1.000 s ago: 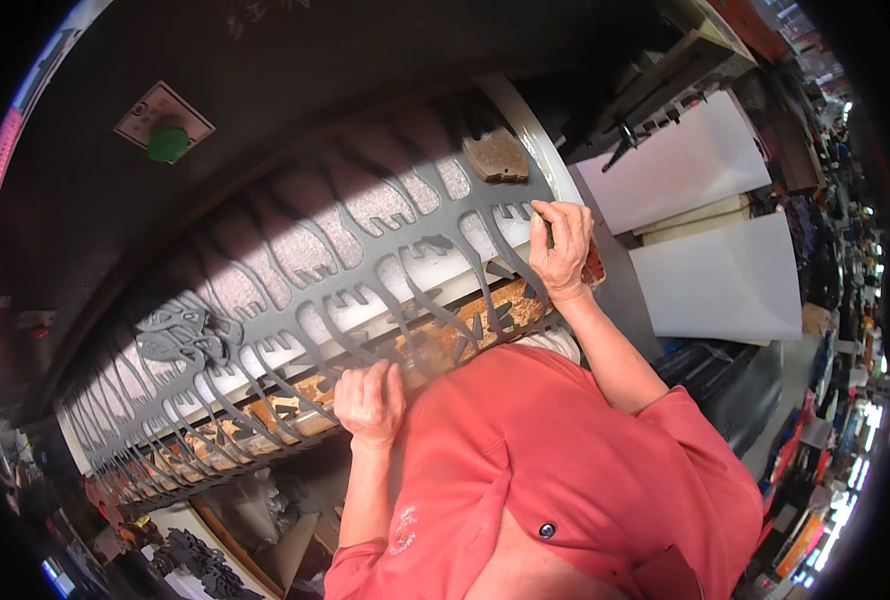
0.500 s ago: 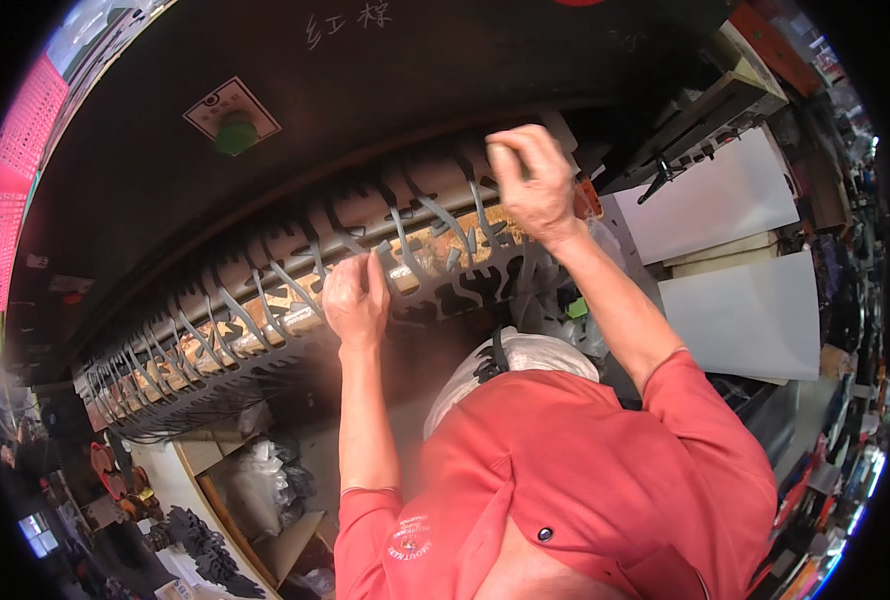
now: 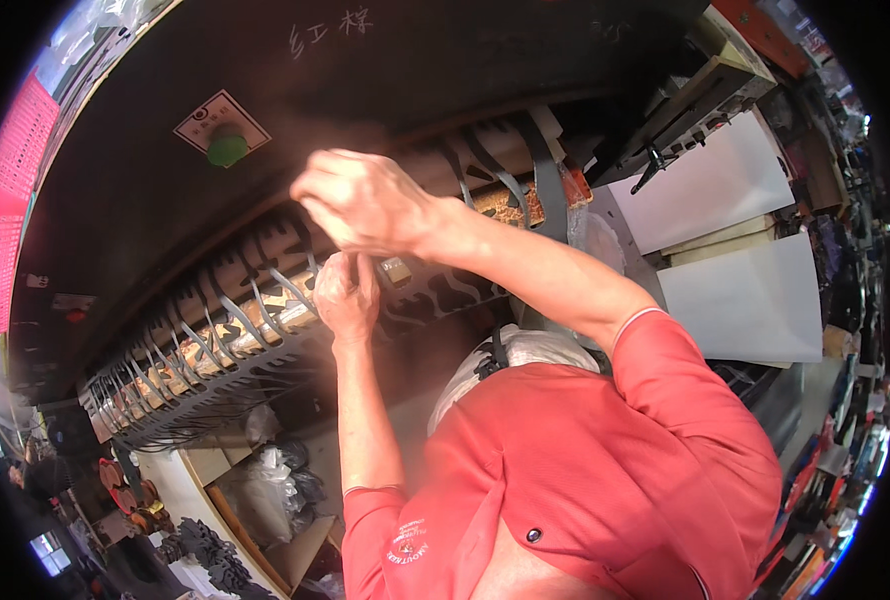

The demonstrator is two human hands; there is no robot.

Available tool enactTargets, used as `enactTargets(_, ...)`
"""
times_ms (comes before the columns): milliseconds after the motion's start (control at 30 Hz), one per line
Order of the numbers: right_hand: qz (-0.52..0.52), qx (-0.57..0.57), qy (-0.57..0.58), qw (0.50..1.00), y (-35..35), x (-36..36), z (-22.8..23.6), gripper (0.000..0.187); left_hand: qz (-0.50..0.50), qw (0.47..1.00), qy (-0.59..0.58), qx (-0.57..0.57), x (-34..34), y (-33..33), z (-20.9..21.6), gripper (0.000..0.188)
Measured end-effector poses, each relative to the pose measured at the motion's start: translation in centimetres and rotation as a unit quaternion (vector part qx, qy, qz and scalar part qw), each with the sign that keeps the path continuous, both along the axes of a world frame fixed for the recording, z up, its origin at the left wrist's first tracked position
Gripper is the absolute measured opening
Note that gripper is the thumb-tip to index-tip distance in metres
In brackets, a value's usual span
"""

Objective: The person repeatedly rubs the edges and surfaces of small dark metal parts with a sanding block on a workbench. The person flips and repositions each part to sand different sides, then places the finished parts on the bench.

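Dark grey, slotted sheet material [image 3: 235, 365] hangs over the front of a machine, its narrow curved strips bridging a worn brown board [image 3: 395, 270]. Low against these strips sits my left hand [image 3: 345, 300], closed with its fingertips pressed together; what they hold, if anything, is hidden. My right hand [image 3: 365, 205] is just above it and slightly blurred, its fingers curled, and I cannot make out anything in them. The right forearm crosses over part of the sheet and covers it. At the right end, wider grey bands [image 3: 550, 180] run across the board.
A black machine panel [image 3: 295, 90] with a green push button [image 3: 227, 148] spans the top. White sheets [image 3: 745, 300] lie at the right, near a control box with a small lever [image 3: 655, 165]. Pink mesh baskets [image 3: 15, 160] stand at far left; plastic bags [image 3: 275, 485] lie below.
My right hand has swung left from the sheet's right end to just above my left hand. My left hand has stayed nearly in place. The view has shifted slightly.
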State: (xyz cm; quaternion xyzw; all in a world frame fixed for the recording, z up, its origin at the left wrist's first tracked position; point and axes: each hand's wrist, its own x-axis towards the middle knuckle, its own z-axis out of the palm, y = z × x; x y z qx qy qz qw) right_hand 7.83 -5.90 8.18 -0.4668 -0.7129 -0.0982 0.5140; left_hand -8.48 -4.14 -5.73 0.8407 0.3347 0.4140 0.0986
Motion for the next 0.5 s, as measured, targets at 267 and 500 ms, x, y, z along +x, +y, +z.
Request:
enactTargets(267, 0.054, 0.063, -0.010, 0.997, 4.6, -4.6, 3.4, 0.016, -0.025, 0.999, 0.017, -0.021, -0.8, 0.4, -0.6, 0.015)
enactTargets(500, -0.008, 0.008, -0.083, 0.996, 1.7, -1.3, -1.4, 0.011, -0.007, 1.000, -0.013, 0.000, 0.1, 0.1, 0.3, 0.007)
